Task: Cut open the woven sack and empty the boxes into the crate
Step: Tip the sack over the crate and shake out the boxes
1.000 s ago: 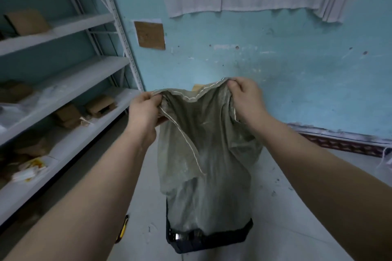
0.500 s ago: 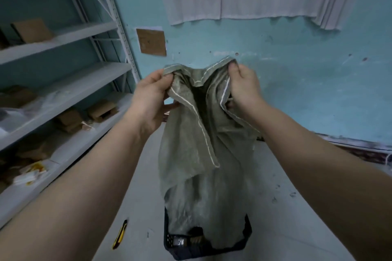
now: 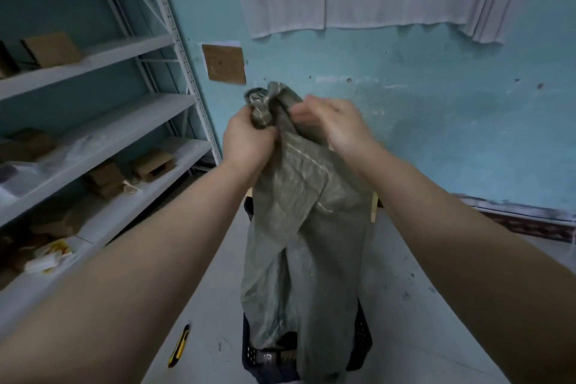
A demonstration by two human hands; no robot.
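Your left hand (image 3: 246, 140) and right hand (image 3: 336, 125) are both clenched on the bunched top of the woven sack (image 3: 305, 227), which hangs limp above the crate (image 3: 363, 337). It looks emptied; the knife (image 3: 178, 346) lies left of the crate.

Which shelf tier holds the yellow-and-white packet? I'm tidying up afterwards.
The lowest shelf tier, at its near end: the yellow-and-white packet lies there. The upper tiers show only brown cardboard boxes and clear plastic.

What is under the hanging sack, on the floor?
A dark crate stands under the woven sack. Some contents show at its front, too dim to identify. The sack covers most of its inside.
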